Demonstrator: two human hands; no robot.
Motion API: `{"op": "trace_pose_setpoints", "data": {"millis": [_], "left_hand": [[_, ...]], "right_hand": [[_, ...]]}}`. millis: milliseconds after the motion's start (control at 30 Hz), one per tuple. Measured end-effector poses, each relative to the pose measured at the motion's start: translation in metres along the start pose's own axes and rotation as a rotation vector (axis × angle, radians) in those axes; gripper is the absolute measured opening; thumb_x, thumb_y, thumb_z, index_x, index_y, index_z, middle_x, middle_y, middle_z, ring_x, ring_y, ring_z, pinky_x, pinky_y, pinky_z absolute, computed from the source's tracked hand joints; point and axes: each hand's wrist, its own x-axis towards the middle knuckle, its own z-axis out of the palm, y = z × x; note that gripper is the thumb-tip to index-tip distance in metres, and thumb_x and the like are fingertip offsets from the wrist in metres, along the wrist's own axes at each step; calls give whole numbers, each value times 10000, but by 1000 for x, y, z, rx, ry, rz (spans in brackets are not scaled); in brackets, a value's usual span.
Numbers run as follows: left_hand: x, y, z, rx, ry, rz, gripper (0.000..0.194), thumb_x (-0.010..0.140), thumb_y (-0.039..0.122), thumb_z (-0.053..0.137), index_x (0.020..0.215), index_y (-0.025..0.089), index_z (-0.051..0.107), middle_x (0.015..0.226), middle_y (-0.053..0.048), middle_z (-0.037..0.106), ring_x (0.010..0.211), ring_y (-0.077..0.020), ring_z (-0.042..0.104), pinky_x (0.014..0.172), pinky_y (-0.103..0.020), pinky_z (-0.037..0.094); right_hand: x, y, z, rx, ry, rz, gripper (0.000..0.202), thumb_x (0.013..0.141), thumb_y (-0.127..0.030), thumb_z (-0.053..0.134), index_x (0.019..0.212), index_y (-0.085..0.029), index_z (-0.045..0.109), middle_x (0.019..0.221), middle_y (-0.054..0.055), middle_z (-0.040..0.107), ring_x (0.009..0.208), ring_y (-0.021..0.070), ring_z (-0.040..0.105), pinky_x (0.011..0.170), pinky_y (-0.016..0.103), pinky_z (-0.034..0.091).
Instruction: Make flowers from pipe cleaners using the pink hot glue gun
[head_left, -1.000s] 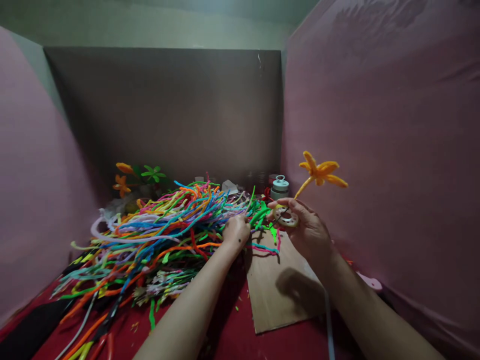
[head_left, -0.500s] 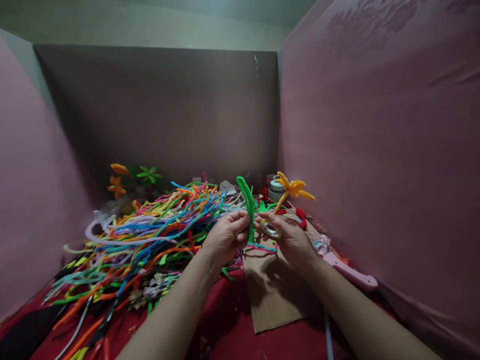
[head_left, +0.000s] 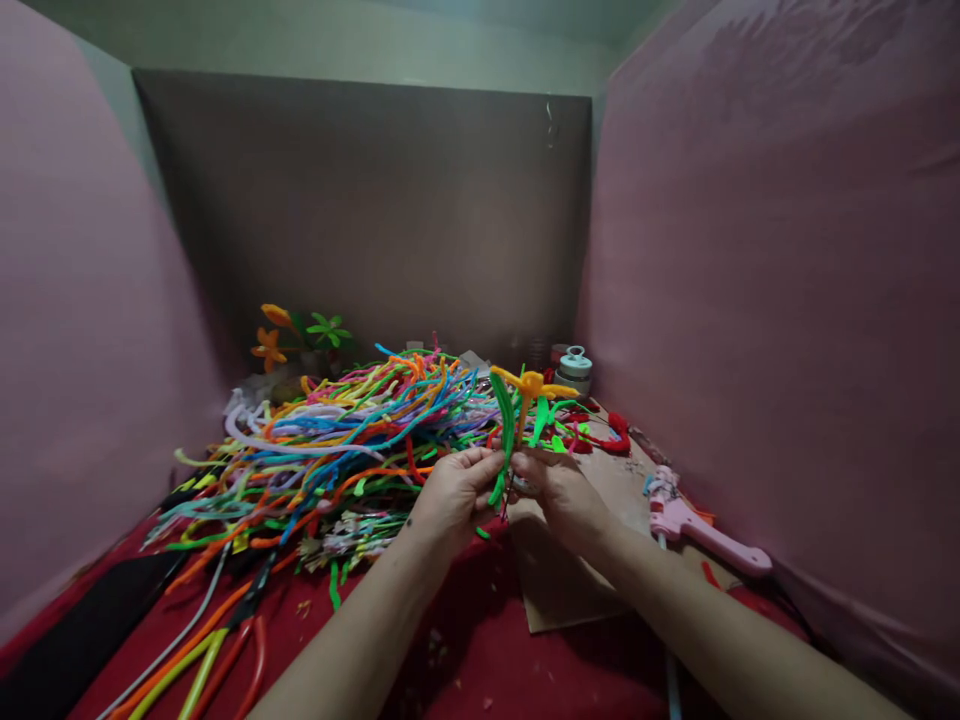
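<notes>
My left hand (head_left: 466, 487) pinches the lower part of a green pipe-cleaner leaf (head_left: 505, 412), which stands upright and curves slightly. Close beside it, my right hand (head_left: 561, 492) is closed on the stem of an orange pipe-cleaner flower (head_left: 533, 384), whose petals spread out on top. The leaf and the flower stem are side by side, their lower ends meeting between my fingertips. A small roll of clear tape (head_left: 525, 486) shows partly at my right fingers. Whether leaf and stem touch is hidden by the fingers.
A large heap of colourful pipe cleaners (head_left: 352, 420) spreads to the left. Cardboard (head_left: 559, 585) lies under my hands on the red cloth (head_left: 465, 660). At right lies a pink glue gun (head_left: 709, 535); a lidded jar (head_left: 574, 370) stands behind. Red and yellow tool handles (head_left: 214, 660) lie front left.
My hands have come together, bringing the orange flower leftward and upright beside the green leaf. The camera view has shifted slightly left.
</notes>
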Motion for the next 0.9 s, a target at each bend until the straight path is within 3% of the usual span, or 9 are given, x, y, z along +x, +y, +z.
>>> {"op": "trace_pose_setpoints", "data": {"millis": [267,467,767,900], "left_hand": [[-13,-5,-7,75,94,62,302,648,401,700,604,143,548,371,67,435,297,-27,321,319,-147,212],[-23,-3,-8,318,148,200,113,609,195,701,587,122,619,443,44,508,369,-38,358,374,-166,261],[-25,-5,-1,67,248,256,156,553,187,756,679,118,695,670,-21,677,637,-117,572,646,-211,443],[-24,-8,1,27,230,239,141,563,175,747,664,115,668,639,-12,653,598,-109,565,621,-218,455]], "right_hand": [[-1,7,17,119,31,26,207,755,-370,616,832,-191,685,733,21,660,656,160,577,591,275,458],[-1,12,19,193,75,81,142,732,-298,649,787,-173,683,695,11,646,593,126,539,551,244,428],[-3,8,15,338,-38,195,98,758,-242,633,822,-191,688,708,5,641,605,100,525,566,209,426],[-4,11,12,265,-50,186,149,744,-277,646,854,-182,684,699,11,632,590,109,521,519,208,414]]}}
